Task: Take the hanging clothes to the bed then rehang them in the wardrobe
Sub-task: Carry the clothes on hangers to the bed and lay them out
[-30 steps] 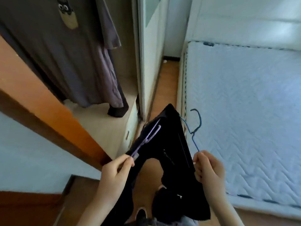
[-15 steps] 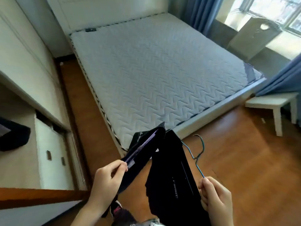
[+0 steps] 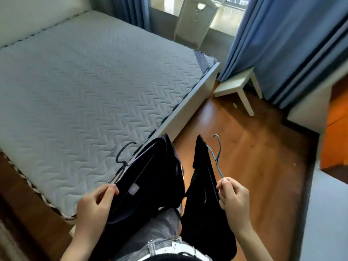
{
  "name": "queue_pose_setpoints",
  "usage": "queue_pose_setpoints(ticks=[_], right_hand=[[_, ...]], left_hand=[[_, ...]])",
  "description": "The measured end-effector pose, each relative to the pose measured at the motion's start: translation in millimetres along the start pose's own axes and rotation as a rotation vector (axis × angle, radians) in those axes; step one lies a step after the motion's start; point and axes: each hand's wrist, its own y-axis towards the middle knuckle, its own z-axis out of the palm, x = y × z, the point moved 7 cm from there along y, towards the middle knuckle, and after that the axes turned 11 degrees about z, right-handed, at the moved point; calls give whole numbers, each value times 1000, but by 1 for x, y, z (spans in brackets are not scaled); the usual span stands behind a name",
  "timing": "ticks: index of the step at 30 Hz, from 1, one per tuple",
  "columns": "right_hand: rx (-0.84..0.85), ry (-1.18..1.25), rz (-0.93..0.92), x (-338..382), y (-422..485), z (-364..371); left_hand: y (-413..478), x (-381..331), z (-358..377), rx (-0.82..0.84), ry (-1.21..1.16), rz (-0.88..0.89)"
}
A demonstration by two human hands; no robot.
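Observation:
I hold two dark garments on hangers in front of me. My left hand (image 3: 96, 206) grips one black garment (image 3: 150, 178) by its collar, on a dark hanger (image 3: 123, 154) whose hook sticks up over the bed's corner. My right hand (image 3: 232, 196) pinches the neck of a blue wire hanger (image 3: 216, 155) that carries a second black garment (image 3: 205, 200), which hangs down past my leg. The bed (image 3: 84, 81), a bare grey quilted mattress, fills the left and centre, and its near corner lies just beyond my left hand. The wardrobe is out of view.
A small white stool (image 3: 236, 85) stands on the wooden floor (image 3: 235, 147) by the foot of the bed. Blue curtains (image 3: 282, 44) hang at the right, with a white chair (image 3: 195, 17) by the window behind. An orange wooden panel (image 3: 337, 119) shows at the far right.
The view has swung right, away from the wardrobe towards the bed and window. The two garments have moved apart in my hands, and the left hanger's hook now shows.

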Motion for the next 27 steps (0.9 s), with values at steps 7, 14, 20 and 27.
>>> queue_pose_setpoints(ticks=[7, 14, 20, 27], right_hand=[[-245, -61, 50, 29, 142, -75], [-406, 61, 82, 97, 257, -141], [-424, 114, 69, 143, 412, -187], [-283, 53, 23, 219, 622, -218]], left_hand=[[168, -83, 159, 207, -130, 144], [317, -208, 288, 402, -117, 329], [435, -274, 411, 385, -134, 311], [564, -343, 508, 204, -133, 236]])
